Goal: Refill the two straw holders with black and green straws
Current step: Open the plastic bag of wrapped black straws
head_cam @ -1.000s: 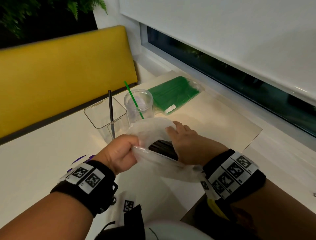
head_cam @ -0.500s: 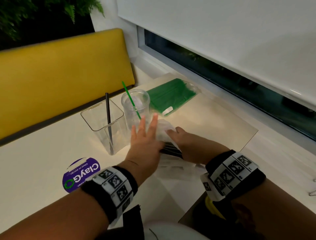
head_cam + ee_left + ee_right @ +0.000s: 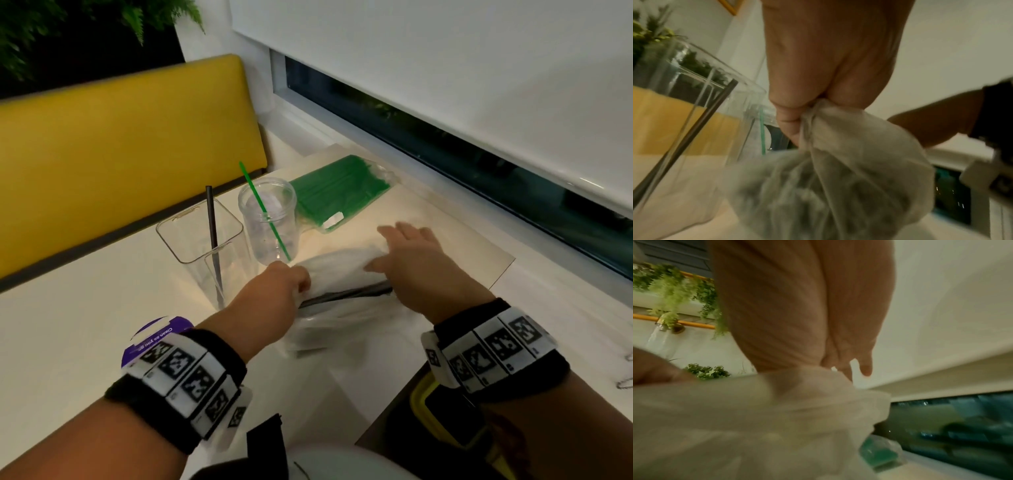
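Purple sticker (image 3: 161,334) at 7 o'clock reads "Clean as you go". Bag of black straws (image 3: 342,274) sits dead centre on the table (image 3: 68,325); my left hand (image 3: 274,291) pinches its 9 o'clock end, my right hand (image 3: 411,260) lies flat on top, fingers spread.

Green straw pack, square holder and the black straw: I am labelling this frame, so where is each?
green straw pack (image 3: 337,192), head view, middle of the pack.
square holder (image 3: 171,236), head view, left wall.
black straw (image 3: 213,233), head view, mid shaft.
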Demonstrator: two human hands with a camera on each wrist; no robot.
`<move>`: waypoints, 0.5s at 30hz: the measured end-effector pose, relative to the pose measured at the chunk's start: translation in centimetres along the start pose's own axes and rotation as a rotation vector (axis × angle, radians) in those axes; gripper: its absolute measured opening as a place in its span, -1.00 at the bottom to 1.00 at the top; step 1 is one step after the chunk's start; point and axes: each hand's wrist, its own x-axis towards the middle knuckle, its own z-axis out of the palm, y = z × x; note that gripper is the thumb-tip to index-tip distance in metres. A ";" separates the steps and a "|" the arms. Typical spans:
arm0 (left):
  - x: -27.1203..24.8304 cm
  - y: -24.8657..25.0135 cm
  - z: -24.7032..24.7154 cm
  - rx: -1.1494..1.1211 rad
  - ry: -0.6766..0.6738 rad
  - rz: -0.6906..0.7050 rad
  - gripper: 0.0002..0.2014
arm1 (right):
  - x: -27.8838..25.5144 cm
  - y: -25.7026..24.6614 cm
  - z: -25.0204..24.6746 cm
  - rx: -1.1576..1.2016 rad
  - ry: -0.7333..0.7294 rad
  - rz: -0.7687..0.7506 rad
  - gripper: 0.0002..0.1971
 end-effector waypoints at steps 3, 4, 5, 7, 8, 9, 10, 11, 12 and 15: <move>-0.6 0.3 -1.4 -0.253 -0.014 -0.048 -0.42 | -0.3 -0.8 -1.5 -0.069 0.040 -0.024 -0.59; -0.7 0.2 -1.7 -0.376 -0.024 -0.085 -0.40 | -0.4 -1.4 -1.9 -0.063 0.102 -0.076 -0.64; -0.8 0.0 -1.9 -0.509 -0.033 -0.115 -0.38 | -0.5 -2.0 -2.5 -0.010 0.184 -0.149 -0.71; -0.8 -0.5 -2.1 -0.694 -0.042 -0.158 -0.37 | -0.5 -3.5 -3.6 0.210 0.225 -0.293 -0.77; -0.7 -1.0 -1.9 -0.764 -0.037 -0.177 -0.39 | -0.3 -4.0 -3.6 0.268 0.160 -0.333 -0.74; -0.6 -1.2 -1.8 -0.836 -0.030 -0.199 -0.42 | 0.2 -4.3 -3.3 0.262 0.070 -0.335 -0.73; -0.6 -1.3 -1.6 -0.915 -0.034 -0.221 -0.44 | 0.6 -4.2 -2.5 0.238 -0.004 -0.320 -0.73; -0.7 -1.2 -1.4 -1.002 -0.050 -0.232 -0.44 | 0.9 -4.1 -1.8 0.238 -0.048 -0.293 -0.74; -0.9 -1.1 -1.3 -1.073 -0.070 -0.236 -0.43 | 1.1 -3.9 -1.0 0.246 -0.065 -0.276 -0.73; -1.1 -0.8 -0.8 -1.038 -0.079 -0.263 -0.47 | 0.9 -3.8 1.4 0.237 -0.059 -0.290 -0.56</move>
